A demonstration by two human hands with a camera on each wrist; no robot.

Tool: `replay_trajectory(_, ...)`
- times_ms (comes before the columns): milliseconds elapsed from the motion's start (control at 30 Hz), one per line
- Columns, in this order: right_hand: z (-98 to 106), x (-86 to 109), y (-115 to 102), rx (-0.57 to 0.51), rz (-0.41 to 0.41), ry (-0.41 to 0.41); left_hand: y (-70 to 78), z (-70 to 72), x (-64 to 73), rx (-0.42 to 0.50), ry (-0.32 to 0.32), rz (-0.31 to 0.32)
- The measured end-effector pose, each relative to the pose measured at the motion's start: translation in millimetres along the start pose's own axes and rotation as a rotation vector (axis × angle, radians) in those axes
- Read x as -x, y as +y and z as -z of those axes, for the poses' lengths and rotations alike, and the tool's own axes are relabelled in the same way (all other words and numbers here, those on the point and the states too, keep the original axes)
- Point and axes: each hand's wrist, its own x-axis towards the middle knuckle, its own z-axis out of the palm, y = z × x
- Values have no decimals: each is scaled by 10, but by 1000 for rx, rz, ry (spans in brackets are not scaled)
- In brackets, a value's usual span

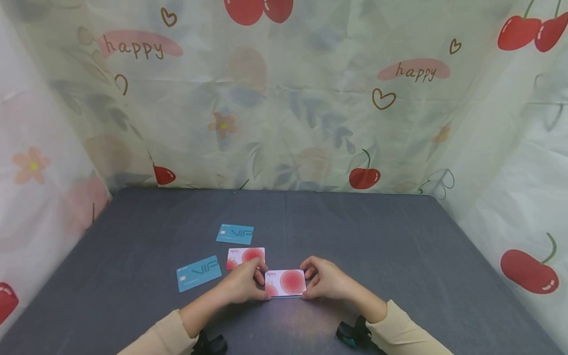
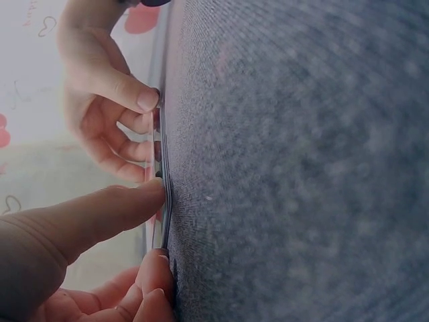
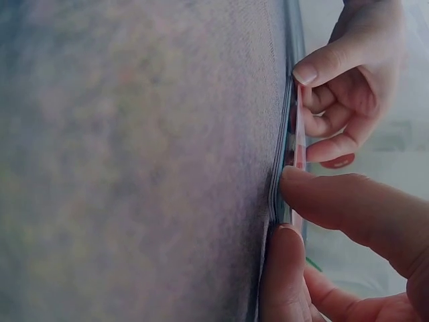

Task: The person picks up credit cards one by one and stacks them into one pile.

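Observation:
A pink card (image 1: 275,282) with red circles lies on top of a small stack of cards (image 2: 168,204), low over the dark cloth. My left hand (image 1: 243,283) pinches the left end between thumb and fingers. At the right end, my right hand (image 1: 327,279) grips in the same way. Seen edge-on in the right wrist view, the several thin layers of the stack (image 3: 275,191) run between both thumbs, and a pink edge (image 3: 300,134) shows beside them. Behind my left fingers lies another pink card (image 1: 237,255), partly covered by them.
Two blue VIP cards lie on the dark table (image 1: 377,231): one card (image 1: 198,274) left of my left hand, the other card (image 1: 235,234) farther back. A printed curtain (image 1: 284,138) hangs behind the table and along both sides.

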Motion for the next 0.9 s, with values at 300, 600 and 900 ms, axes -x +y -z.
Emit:
replay_trajectory(300, -13, -11, 7, 14, 10, -3, 23, 5, 4, -20, -4, 22)
replay_trajectory(600, -6, -7, 13, -5, 19, -18, 31, 8, 7, -32, -7, 17)
replay_trajectory(900, 1, 3, -3, 14, 12, -25, 19, 2, 2, -36, -13, 9)
